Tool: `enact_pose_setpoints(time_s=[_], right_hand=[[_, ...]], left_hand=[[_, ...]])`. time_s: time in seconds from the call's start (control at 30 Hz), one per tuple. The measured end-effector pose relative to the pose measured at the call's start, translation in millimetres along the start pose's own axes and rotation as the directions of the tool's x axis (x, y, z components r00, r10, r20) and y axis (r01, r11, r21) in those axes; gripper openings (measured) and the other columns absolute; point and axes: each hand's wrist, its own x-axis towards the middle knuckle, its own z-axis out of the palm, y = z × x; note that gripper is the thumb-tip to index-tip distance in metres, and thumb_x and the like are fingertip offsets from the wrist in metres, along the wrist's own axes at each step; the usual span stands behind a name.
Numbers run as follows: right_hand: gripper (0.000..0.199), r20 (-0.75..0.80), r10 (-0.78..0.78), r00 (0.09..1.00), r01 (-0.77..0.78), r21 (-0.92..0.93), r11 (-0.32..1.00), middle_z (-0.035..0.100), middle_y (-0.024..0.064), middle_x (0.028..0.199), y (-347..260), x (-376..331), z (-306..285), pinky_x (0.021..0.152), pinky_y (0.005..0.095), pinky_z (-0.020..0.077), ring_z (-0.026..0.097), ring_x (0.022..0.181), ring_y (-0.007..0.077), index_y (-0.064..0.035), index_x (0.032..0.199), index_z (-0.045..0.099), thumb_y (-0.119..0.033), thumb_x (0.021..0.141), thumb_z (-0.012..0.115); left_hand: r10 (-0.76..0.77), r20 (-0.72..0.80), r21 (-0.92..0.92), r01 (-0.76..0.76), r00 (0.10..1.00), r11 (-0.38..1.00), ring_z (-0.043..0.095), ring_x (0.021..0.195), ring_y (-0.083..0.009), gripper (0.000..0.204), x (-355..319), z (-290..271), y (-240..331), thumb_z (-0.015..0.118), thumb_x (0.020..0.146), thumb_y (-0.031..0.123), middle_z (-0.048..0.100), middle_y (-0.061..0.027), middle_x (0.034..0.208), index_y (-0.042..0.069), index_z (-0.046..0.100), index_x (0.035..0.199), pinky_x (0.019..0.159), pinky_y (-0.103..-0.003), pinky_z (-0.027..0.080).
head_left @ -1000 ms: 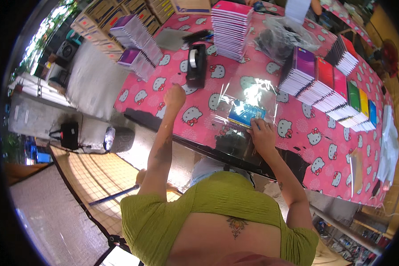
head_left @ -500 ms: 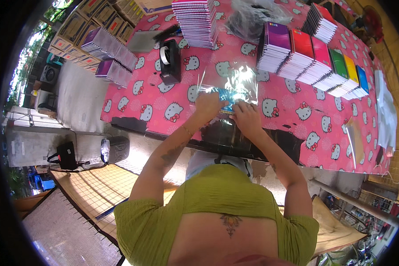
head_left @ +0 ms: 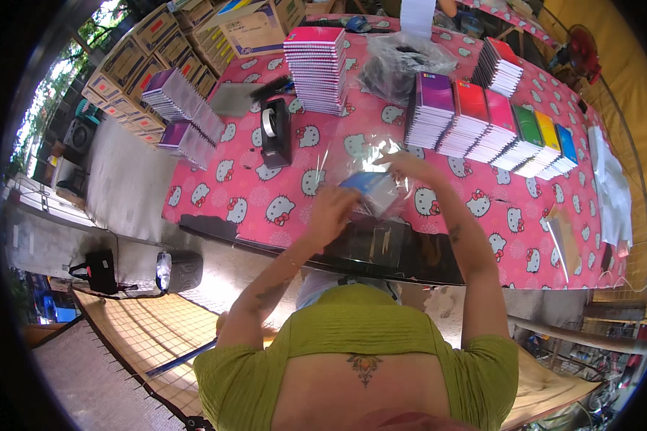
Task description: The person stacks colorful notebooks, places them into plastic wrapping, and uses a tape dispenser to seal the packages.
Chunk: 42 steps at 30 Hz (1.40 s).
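One blue notebk (head_left: 365,182) & clear film (head_left: 384,149) btwn L hand (head_left: 331,211) & R hand (head_left: 411,168).

The surface (head_left: 259,190) is printed with white cat faces on pink — the nearest notebook (head_left: 364,181) is coloured blue, the tape dispenser (head_left: 275,149) black.

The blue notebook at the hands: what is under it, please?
Around the blue notebook, clear film and pink tablecloth are visible; whatever lies directly beneath it is covered.
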Motion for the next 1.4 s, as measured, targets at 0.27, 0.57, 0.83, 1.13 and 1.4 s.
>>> enact_pose_setpoints(time_s=[0.27, 0.57, 0.83, 1.13, 1.4], right_hand=[[0.064, -0.220, -0.025, 0.975, 0.079, 0.240, 0.968, 0.066, 0.0160, 0.122, -30, -49, 22, 0.097, 0.0371, 0.0466, 0.063, 0.112, 0.0261, -0.0055, 0.130, 0.060, -0.058, 0.096, 0.048], [0.015, -0.323, -0.679, 0.659, 0.398, -0.616, 0.679, 0.055, 0.0061, 0.136, -126, -96, 50, 0.114, 0.0531, 0.0281, 0.049, 0.130, 0.0293, -0.0130, 0.093, 0.068, -0.023, 0.084, 0.073], [0.023, -0.373, -0.662, 0.650, 0.282, -0.691, 0.666, 0.066, 0.0019, 0.110, -134, -81, 84, 0.094, 0.0441, 0.0396, 0.060, 0.105, 0.0251, -0.0145, 0.105, 0.069, -0.026, 0.085, 0.072], [0.040, -0.327, -0.561, 0.761, 0.091, -0.801, 0.591, 0.069, 0.0090, 0.098, -143, -67, 105, 0.090, 0.0433, 0.0393, 0.062, 0.101, 0.0261, -0.0066, 0.107, 0.070, -0.041, 0.089, 0.062], [0.046, -0.331, -0.474, 0.816, 0.041, -0.785, 0.618, 0.067, 0.0111, 0.105, -157, -75, 99, 0.089, 0.0438, 0.0391, 0.061, 0.102, 0.0278, -0.0042, 0.106, 0.069, -0.046, 0.086, 0.066]], left_hand=[[-0.589, 0.061, -0.305, 0.576, 0.806, 0.758, 0.067, 0.094, -0.0296, 0.031, -13, 6, -39, 0.061, 0.091, 0.006, 0.068, -0.0173, 0.104, 0.000, 0.060, 0.122, 0.083, -0.038, 0.051], [-0.903, 0.035, -0.521, 0.779, 0.428, 0.349, 0.058, 0.060, -0.0143, 0.027, 6, -95, -214, 0.074, 0.082, 0.015, 0.068, -0.0073, 0.078, -0.004, 0.070, 0.101, 0.060, -0.027, 0.048], [-0.905, -0.158, -0.399, 0.813, 0.396, 0.425, 0.071, 0.072, -0.0208, 0.017, -43, -81, -189, 0.069, 0.083, 0.018, 0.073, -0.0101, 0.080, 0.004, 0.074, 0.092, 0.062, -0.034, 0.053], [-0.352, 0.392, -0.549, 0.523, 0.850, 0.652, 0.066, 0.087, -0.0160, 0.022, 40, -101, -64, 0.068, 0.088, 0.004, 0.071, -0.0081, 0.098, 0.002, 0.071, 0.110, 0.077, -0.027, 0.051], [-0.043, 0.420, -0.442, 0.246, 0.907, 0.863, 0.045, 0.129, -0.0235, 0.024, 70, -84, -54, 0.075, 0.081, 0.004, 0.053, -0.0086, 0.132, 0.014, 0.076, 0.103, 0.102, -0.038, 0.039]])
